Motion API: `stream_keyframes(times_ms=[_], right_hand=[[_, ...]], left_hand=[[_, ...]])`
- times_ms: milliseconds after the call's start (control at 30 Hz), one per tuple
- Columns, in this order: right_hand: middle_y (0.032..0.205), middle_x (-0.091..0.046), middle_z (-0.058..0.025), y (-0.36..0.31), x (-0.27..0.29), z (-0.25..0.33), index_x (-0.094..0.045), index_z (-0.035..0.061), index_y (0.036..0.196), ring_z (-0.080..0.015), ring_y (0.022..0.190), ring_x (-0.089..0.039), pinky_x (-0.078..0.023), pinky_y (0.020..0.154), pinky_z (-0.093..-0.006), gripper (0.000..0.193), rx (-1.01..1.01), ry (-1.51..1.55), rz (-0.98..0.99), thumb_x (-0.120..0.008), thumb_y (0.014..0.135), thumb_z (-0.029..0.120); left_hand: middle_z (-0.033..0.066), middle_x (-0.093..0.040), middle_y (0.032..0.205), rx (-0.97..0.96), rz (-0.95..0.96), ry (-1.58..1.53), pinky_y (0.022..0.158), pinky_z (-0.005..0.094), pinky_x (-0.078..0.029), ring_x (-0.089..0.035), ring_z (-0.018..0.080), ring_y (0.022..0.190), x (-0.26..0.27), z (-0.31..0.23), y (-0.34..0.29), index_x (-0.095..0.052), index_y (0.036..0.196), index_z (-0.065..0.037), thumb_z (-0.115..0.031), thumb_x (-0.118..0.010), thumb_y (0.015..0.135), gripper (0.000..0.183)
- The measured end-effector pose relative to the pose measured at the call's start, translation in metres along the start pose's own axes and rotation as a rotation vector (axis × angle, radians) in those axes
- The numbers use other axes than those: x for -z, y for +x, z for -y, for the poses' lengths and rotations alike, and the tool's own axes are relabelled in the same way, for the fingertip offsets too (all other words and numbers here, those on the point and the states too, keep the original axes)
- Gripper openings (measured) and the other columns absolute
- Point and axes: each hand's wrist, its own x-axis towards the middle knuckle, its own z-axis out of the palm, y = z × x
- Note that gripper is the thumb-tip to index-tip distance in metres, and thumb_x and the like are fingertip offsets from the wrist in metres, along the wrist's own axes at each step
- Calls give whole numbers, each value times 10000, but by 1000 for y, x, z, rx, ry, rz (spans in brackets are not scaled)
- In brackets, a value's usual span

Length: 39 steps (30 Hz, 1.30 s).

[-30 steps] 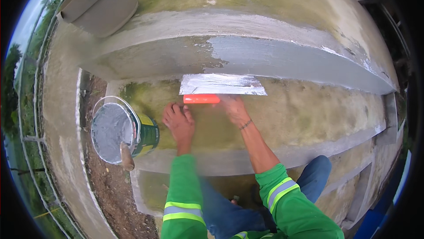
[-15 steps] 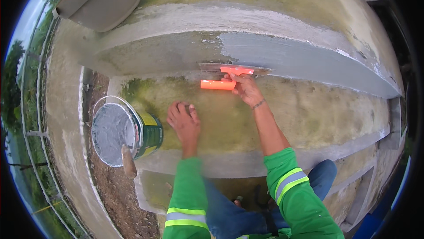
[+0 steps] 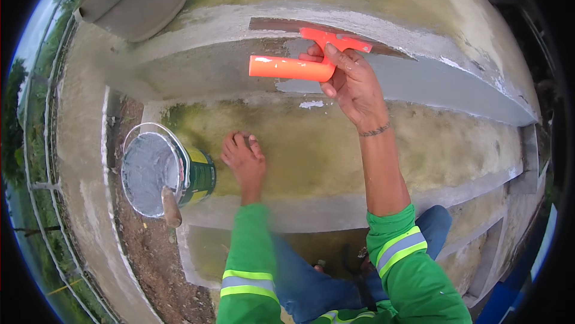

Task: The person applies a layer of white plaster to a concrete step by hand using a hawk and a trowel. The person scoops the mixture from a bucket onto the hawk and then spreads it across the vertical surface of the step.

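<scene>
My right hand (image 3: 353, 84) is closed around the orange handle of a finishing trowel (image 3: 293, 68). The trowel's long flat blade is raised at the step's upper edge, over the riser. Smooth grey coating (image 3: 413, 84) covers the riser's right side, while the left stretch (image 3: 197, 72) is bare, stained concrete. My left hand (image 3: 244, 159) rests on the mossy concrete tread (image 3: 323, 144), its fingers loosely bent and apart, with nothing visible in it. Left of it stands a green bucket (image 3: 200, 174) of grey paste (image 3: 150, 171), with a tool's wooden handle (image 3: 171, 207) sticking out over the rim.
A white splatter (image 3: 311, 104) lies on the tread below the trowel. At the upper left stands a large grey planter (image 3: 135, 3). A strip of bare soil (image 3: 156, 258) runs beside the bucket, and a metal railing (image 3: 42, 186) borders the far left.
My right hand has lifted the trowel up and away from the foot of the riser to its top edge. A white splatter now shows on the tread. My left hand stays at nearly the same place.
</scene>
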Motion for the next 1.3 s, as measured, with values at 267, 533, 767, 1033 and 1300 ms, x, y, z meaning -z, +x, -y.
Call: stream_keyframes(times_ms=[267,533,767,1033,1300], right_hand=[[1108,-684,-111,-55,122,-115,-598,29,1178,-133,990,-640,-426,553,-236,300,-136,-96,-200,-652,950,216],[1155,-672,-107,-18,149,-136,-607,4,1159,-120,1052,-632,-410,554,-237,316,-333,-64,-195,-657,951,237],[1057,-701,-126,0,164,-124,-636,-37,1104,-127,936,-682,-383,481,-211,307,-331,-42,-130,-652,955,231],[987,-700,-112,-3,74,2,-639,-37,1075,-118,880,-678,-370,444,-196,302,-139,-39,-106,-657,954,240],[1019,-699,-121,-46,22,56,-644,-29,1089,-120,850,-665,-399,460,-218,320,43,-137,-75,-628,971,268]], left_hand=[[121,-502,1279,22,11,-21,1064,503,-275,-410,324,1271,-2,-9,0,-568,1101,-88,-263,-519,967,226],[129,-502,1280,-10,-20,65,1067,499,-282,-417,331,1263,-5,0,2,-568,1124,-79,-245,-541,952,240],[143,-498,1293,21,22,30,1070,501,-281,-412,344,1271,-5,-6,0,-567,1141,-75,-244,-535,954,255],[128,-504,1270,9,-15,55,1042,491,-301,-424,335,1256,-5,-3,0,-559,1106,-88,-252,-521,967,218],[127,-504,1264,-21,-36,66,1038,491,-301,-423,330,1247,-9,0,2,-556,1119,-81,-254,-525,962,236]])
